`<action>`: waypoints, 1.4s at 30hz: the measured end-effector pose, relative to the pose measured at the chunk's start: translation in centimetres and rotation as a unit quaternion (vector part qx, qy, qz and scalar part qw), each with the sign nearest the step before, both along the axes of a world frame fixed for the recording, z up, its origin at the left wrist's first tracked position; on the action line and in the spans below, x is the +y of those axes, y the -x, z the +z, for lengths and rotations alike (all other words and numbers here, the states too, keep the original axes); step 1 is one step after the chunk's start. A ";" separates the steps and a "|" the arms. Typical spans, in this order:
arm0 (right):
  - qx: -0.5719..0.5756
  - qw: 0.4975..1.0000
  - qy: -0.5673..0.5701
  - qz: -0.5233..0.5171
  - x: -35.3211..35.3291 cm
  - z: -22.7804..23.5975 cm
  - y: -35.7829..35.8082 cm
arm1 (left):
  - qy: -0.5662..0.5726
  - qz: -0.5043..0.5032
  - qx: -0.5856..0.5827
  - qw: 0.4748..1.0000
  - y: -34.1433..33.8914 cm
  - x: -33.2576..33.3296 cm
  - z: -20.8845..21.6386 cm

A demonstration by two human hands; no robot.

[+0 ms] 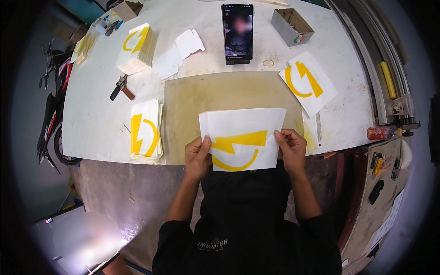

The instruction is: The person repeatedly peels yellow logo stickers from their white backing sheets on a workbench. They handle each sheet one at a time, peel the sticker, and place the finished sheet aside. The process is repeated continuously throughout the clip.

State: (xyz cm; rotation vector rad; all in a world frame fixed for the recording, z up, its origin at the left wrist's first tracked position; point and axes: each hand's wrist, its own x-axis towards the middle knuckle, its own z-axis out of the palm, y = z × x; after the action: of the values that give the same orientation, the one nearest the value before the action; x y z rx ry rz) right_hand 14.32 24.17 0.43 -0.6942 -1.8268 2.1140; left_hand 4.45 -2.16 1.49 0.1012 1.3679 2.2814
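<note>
A flat white paper bag (pixel 243 120) with a yellow bolt-and-arc print is held up at the table's near edge. My left hand (pixel 197 156) pinches its left side, thumb on the printed face. On the opposite side, the thumb and fingers of my right hand (pixel 292 149) grip the edge. Behind the bag lies a beige work board (pixel 215 89). To the left sits a small pile of similar printed bags (pixel 145 130). Another printed bag (pixel 309 83) lies tilted at the right.
A taller stack of printed bags (pixel 136 48) stands far left, near a metal hand tool (pixel 122 88). White paper scraps (pixel 181 52) lie beside it. A phone (pixel 238 34) stands upright at the back, with a grey open box (pixel 293 28) to its right. A red-labelled bottle (pixel 381 133) lies right.
</note>
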 end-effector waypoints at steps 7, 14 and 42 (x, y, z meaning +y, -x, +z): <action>0.019 0.998 0.004 0.052 2.1 1.4 -1.0 | 0.202 0.014 0.077 0.976 1.6 -0.7 -1.7; -0.046 0.971 0.197 0.125 2.2 1.6 1.3 | 0.337 0.160 0.232 0.898 1.4 1.3 -1.4; -0.009 0.999 -0.015 0.044 0.2 0.2 3.2 | 0.384 0.108 0.229 0.888 1.3 3.9 -1.2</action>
State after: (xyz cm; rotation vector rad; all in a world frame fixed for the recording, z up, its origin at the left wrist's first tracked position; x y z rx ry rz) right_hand 11.08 24.38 0.62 -0.6391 -1.9287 2.1361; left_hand 3.16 1.70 0.27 0.2426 2.5470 1.7502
